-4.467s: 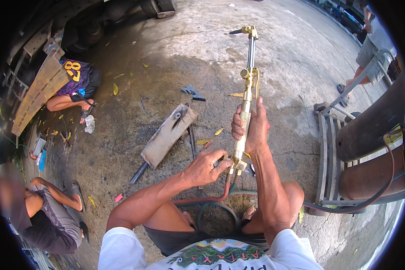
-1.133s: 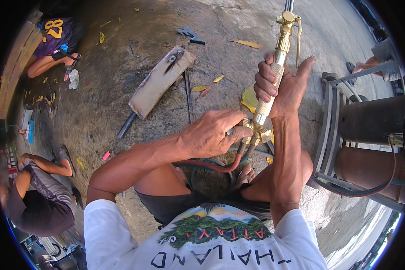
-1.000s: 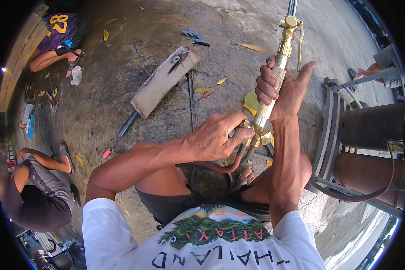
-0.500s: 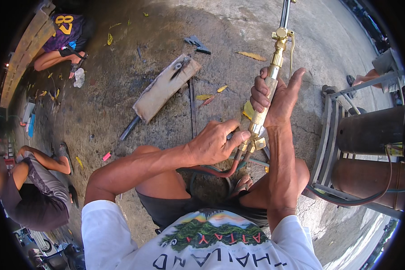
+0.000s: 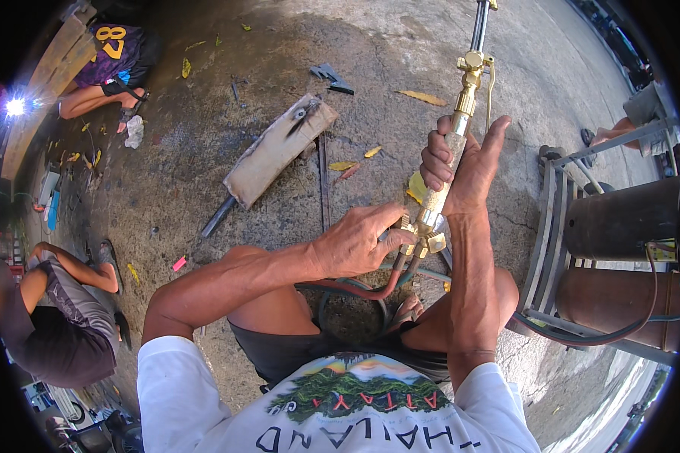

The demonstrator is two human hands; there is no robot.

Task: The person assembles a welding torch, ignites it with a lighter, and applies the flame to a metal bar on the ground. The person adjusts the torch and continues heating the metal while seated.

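My right hand (image 5: 468, 166) is wrapped around the knurled handle of a brass cutting torch (image 5: 434, 201), its thumb sticking up along the far side. The torch points away from me, tilted slightly right, and its steel tubes run out past the top edge. At its near end, my left hand (image 5: 359, 240) pinches a brass valve knob (image 5: 406, 228) between thumb and fingers. A second brass knob (image 5: 435, 242) sits just right of it. Red and green hoses (image 5: 391, 285) leave the torch below the knobs and curve between my knees.
A thick, scorched metal block (image 5: 276, 155) with a rod lies on the concrete ahead. Dark metal scraps (image 5: 332, 78) lie beyond it. Gas cylinders (image 5: 619, 223) stand in a metal rack at right. Two people crouch at left; a bright welding-like light (image 5: 15, 106) glares beside a rusty beam (image 5: 49, 90).
My left thumb and fingers have shifted slightly around the valve knob, showing more of it. A bright light has appeared at the far left. My right hand stays on the torch.
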